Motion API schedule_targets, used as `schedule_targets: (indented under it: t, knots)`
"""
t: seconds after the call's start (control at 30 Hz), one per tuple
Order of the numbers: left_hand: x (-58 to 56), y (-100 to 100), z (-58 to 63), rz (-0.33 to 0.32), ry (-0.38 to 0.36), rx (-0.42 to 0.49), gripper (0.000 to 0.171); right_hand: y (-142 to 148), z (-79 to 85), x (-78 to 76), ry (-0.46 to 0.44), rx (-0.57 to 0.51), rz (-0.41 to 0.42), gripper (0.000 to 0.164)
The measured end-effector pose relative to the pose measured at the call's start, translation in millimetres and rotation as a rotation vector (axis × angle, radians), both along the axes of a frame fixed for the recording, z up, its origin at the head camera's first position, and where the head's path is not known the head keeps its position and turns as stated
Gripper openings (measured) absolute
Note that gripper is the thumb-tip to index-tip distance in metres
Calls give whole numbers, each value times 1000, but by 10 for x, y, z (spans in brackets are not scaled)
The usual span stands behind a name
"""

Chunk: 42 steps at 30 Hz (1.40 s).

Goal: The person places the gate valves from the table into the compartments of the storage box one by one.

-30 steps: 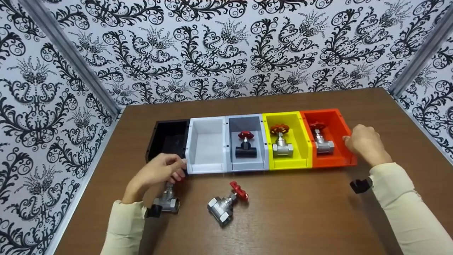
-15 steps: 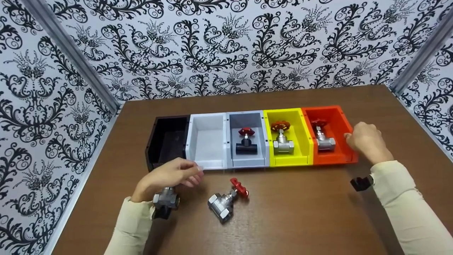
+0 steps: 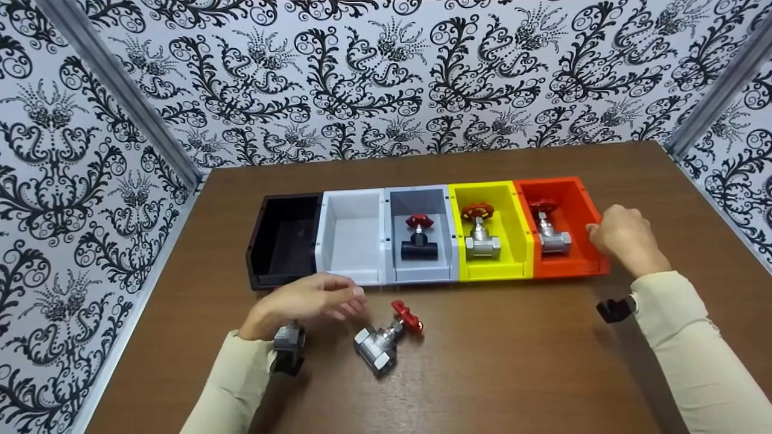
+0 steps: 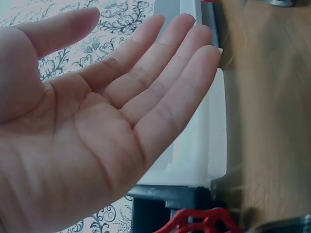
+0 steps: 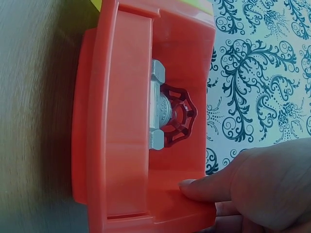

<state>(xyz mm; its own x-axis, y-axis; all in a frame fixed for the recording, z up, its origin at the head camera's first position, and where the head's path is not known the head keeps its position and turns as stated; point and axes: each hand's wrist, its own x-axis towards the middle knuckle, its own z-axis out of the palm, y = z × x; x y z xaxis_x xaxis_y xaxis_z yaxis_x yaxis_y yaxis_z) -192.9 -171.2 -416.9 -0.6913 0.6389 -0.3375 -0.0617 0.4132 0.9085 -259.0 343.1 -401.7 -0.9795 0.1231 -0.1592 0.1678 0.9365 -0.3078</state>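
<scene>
My left hand [image 3: 310, 298] hovers in front of the white bin [image 3: 353, 241], fingers extended and nothing in the palm [image 4: 97, 141]. Just right of its fingertips lies a steel valve [image 3: 377, 349] with a red handwheel, tilted on the table. Another steel valve [image 3: 291, 337] is partly covered by the left hand and wrist; part of its red handwheel [image 4: 204, 221] shows in the left wrist view. My right hand [image 3: 624, 238] pinches the side wall of the orange-red bin [image 5: 126, 116], thumb inside and fingers outside. A steel valve [image 5: 158, 107] with a red handwheel rests in that bin.
Joined in one row are a black bin [image 3: 256, 265], the white one, a grey bin [image 3: 422, 274], a yellow bin [image 3: 497, 272] and the orange-red one. The grey holds a black-bodied valve [image 3: 419, 249]; the yellow holds a steel valve [image 3: 482, 246]. Patterned walls [image 3: 386, 78] enclose the table.
My left hand has moved right, from the black bin's front corner to near the tilted valve, its forearm now overlapping the left valve. The right hand keeps its grip on the orange-red bin.
</scene>
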Motion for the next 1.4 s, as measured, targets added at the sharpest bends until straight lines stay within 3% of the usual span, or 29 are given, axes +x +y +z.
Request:
schedule_targets:
  t: [0.33, 1.2, 1.4]
  knots:
    - [12, 62, -40, -12, -62, 62, 38, -13, 5, 0, -9, -17, -7, 36]
    - [-3, 266, -206, 2, -118, -15, 41, -1, -9, 5, 12, -14, 10, 35]
    - [7, 310, -253, -3, -147, 18, 42, 8, -10, 3, 6, -17, 15, 35]
